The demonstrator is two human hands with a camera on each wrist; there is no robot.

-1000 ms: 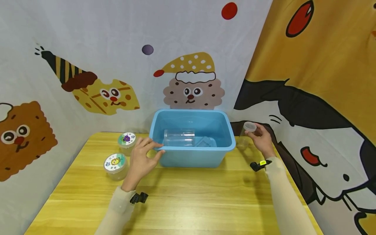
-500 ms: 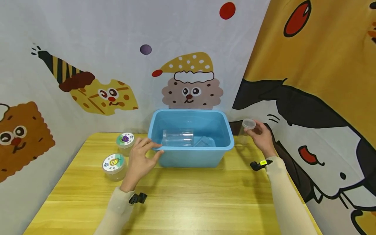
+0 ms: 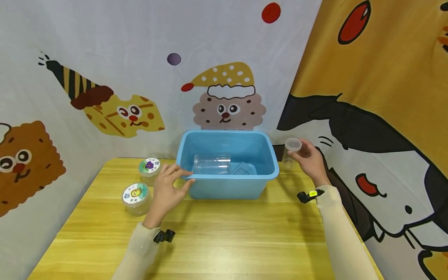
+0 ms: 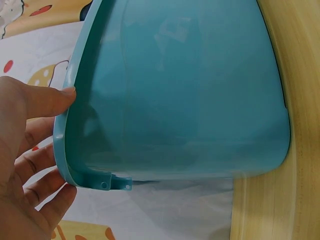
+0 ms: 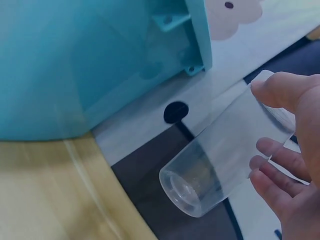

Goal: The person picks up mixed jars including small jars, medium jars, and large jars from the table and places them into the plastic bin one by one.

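Observation:
A light blue plastic tub (image 3: 227,189) stands at the table's far side. My left hand (image 3: 168,196) holds its front left rim; the left wrist view shows the thumb on the near side of the rim (image 4: 64,110) and the other fingers behind it. To the right of the tub, my right hand (image 3: 312,165) grips a clear plastic jar (image 5: 215,160) near its whitish lid (image 3: 293,144). In the right wrist view the jar's base hangs free, apart from the tub. Inside the tub lie a clear cylindrical container (image 3: 212,164) on its side and another clear piece (image 3: 244,168).
Two clear round tubs with printed lids stand left of my left hand: one with a purple flower (image 3: 149,166), one with a yellow flower (image 3: 135,193). A wooden table (image 3: 224,237) lies beneath. Printed cloth (image 3: 140,35) hangs close behind and along the sides.
My right hand has raised the clear jar slightly and brought it a little left, toward the blue tub. My left hand stays on the tub's rim.

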